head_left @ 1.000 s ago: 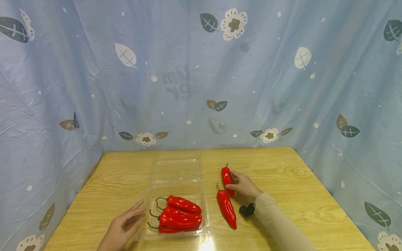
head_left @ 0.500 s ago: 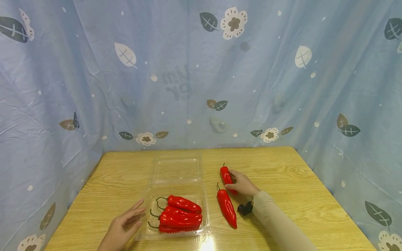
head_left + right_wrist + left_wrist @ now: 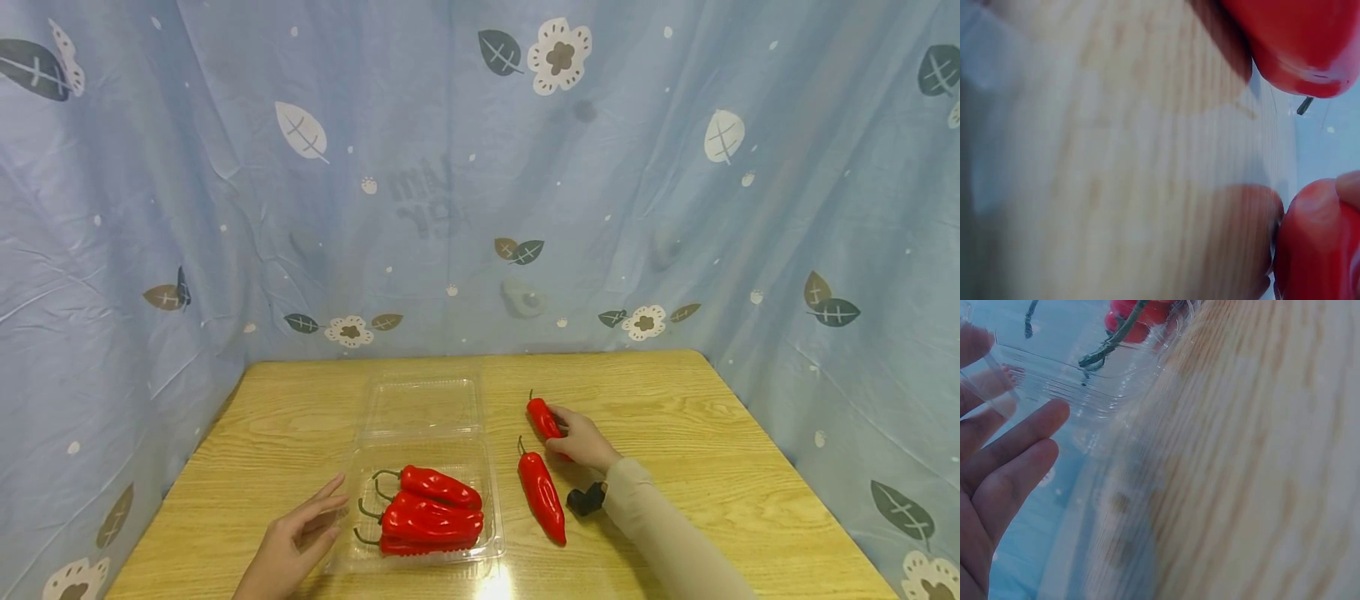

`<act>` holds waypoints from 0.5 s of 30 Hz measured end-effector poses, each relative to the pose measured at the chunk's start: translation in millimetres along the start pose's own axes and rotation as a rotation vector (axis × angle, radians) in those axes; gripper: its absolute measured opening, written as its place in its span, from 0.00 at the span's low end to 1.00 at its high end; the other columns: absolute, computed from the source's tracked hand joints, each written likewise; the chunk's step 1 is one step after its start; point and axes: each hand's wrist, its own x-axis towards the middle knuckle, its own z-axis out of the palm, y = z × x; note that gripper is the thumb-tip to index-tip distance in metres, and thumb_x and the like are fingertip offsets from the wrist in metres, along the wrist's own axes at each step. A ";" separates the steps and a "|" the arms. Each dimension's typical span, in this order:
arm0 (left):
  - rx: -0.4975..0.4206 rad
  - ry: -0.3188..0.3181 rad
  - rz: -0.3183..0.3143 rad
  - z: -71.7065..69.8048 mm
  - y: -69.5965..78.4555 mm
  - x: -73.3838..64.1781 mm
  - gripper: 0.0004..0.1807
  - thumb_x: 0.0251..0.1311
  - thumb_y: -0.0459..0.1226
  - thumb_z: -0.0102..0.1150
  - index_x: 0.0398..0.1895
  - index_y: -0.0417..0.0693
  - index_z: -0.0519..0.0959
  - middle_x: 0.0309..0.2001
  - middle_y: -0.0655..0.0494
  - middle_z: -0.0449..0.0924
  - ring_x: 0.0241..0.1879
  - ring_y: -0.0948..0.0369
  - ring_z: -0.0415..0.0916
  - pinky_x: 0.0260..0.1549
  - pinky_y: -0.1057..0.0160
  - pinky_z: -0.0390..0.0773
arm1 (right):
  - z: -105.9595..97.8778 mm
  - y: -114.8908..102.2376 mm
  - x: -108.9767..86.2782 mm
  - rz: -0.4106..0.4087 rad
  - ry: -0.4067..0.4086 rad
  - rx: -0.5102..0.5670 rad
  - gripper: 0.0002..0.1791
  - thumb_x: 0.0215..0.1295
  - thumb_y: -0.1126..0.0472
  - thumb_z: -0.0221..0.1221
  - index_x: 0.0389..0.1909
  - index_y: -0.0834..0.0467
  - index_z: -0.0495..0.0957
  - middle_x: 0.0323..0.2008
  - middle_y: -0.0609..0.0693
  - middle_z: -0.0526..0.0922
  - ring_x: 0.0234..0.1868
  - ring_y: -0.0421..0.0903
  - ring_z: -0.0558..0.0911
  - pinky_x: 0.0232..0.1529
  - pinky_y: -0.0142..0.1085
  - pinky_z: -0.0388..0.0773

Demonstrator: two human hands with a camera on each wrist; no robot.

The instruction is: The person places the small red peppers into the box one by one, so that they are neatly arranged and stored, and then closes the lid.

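Observation:
My right hand [image 3: 587, 442] pinches a long red pepper [image 3: 538, 412] between thumb and fingers at the right of the table. In the right wrist view a fingertip lies on that pepper [image 3: 1315, 244]. A second red pepper [image 3: 542, 500] lies loose between it and the clear plastic clamshell box [image 3: 491, 467]. Several red peppers [image 3: 431, 518] with green stems lie side by side in the box, stems to the left. My left hand [image 3: 292, 537] rests at the box's left edge, fingers loosely extended; the left wrist view shows its fingertips [image 3: 1054, 414] right at the plastic rim.
The box's clear lid [image 3: 423, 406] lies folded back on the wooden table [image 3: 637, 392], behind the tray part. A black device [image 3: 587, 500] sits by my right wrist. Blue patterned curtain [image 3: 450, 208] hangs along the back and both sides.
The pepper in my right hand has turned a little, its stem end swinging left. My right hand has shifted slightly with it. The left hand and the box have stayed put.

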 end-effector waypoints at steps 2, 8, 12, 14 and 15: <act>-0.006 -0.001 -0.002 -0.2 0.5 0.2 0.18 0.59 0.25 0.58 0.55 0.34 0.75 0.65 0.39 0.66 0.48 0.65 0.80 0.38 0.72 0.82 | -0.6 0.2 -0.7 -0.002 0.008 0.018 0.37 0.52 0.72 0.59 0.67 0.69 0.61 0.62 0.68 0.69 0.61 0.63 0.72 0.56 0.50 0.76; -0.007 -0.002 0.005 -0.1 -0.6 0.3 0.19 0.59 0.24 0.58 0.55 0.33 0.75 0.65 0.39 0.67 0.48 0.65 0.80 0.38 0.72 0.82 | -3.5 0.3 -2.2 0.001 0.019 0.061 0.38 0.51 0.72 0.57 0.67 0.69 0.61 0.63 0.66 0.69 0.62 0.63 0.71 0.57 0.49 0.75; -0.004 -0.001 0.008 0.0 -0.7 0.3 0.19 0.59 0.24 0.58 0.54 0.33 0.75 0.65 0.37 0.66 0.48 0.64 0.80 0.38 0.72 0.82 | -5.8 -1.9 -4.2 -0.003 0.014 0.070 0.36 0.55 0.71 0.58 0.67 0.68 0.61 0.64 0.66 0.68 0.63 0.63 0.70 0.58 0.49 0.75; 0.000 0.000 0.007 0.0 -0.2 0.4 0.19 0.59 0.24 0.58 0.54 0.33 0.75 0.64 0.36 0.66 0.48 0.65 0.80 0.38 0.72 0.82 | -7.4 -4.2 -5.4 -0.009 0.009 0.079 0.36 0.57 0.71 0.58 0.68 0.69 0.60 0.64 0.66 0.68 0.64 0.63 0.69 0.58 0.49 0.75; 0.002 0.000 0.004 -0.1 0.1 0.4 0.18 0.59 0.25 0.58 0.54 0.33 0.75 0.64 0.36 0.66 0.48 0.65 0.80 0.38 0.72 0.82 | -8.5 -5.4 -5.9 -0.014 0.008 0.082 0.35 0.58 0.70 0.58 0.68 0.69 0.60 0.64 0.67 0.68 0.64 0.63 0.69 0.58 0.49 0.75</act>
